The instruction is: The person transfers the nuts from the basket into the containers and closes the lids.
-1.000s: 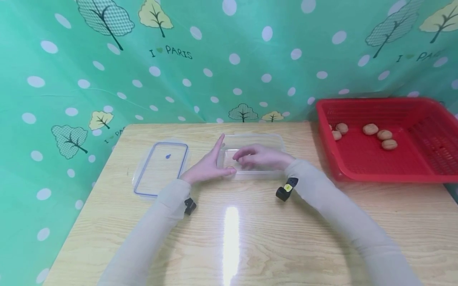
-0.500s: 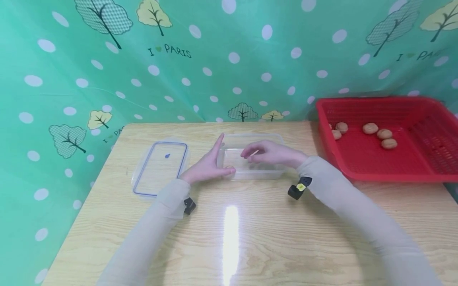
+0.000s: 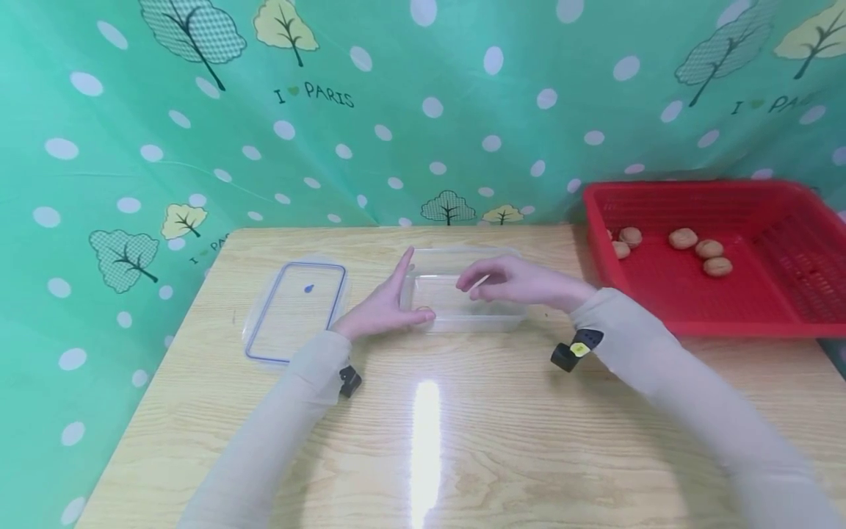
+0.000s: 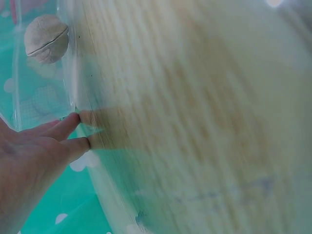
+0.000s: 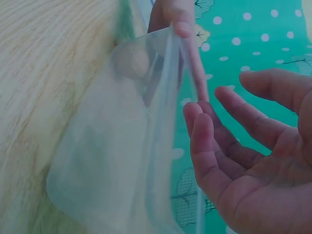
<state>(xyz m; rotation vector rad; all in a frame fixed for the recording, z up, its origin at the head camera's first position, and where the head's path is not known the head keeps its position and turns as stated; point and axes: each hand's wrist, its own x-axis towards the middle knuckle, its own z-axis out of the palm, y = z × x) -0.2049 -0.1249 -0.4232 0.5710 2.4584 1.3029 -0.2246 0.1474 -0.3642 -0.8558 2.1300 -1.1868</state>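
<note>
Now the left hand (image 3: pixel 383 308) presses flat against the left end of the clear box (image 3: pixel 463 290) mid-tabletop (image 3: pixel 463 411), while the right hand (image 3: pixel 515 283), empty and loosely spread, hovers above it, a walnut (image 4: pixel 46 38) lying inside.

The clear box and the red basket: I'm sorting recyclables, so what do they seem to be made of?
The clear box looks like transparent, glossy plastic: the table's wood grain and the left hand at its side show through its walls. The red basket looks like opaque moulded plastic with a matte finish; its walls show a fine mesh pattern. Neither can be confirmed from looks alone.
</note>
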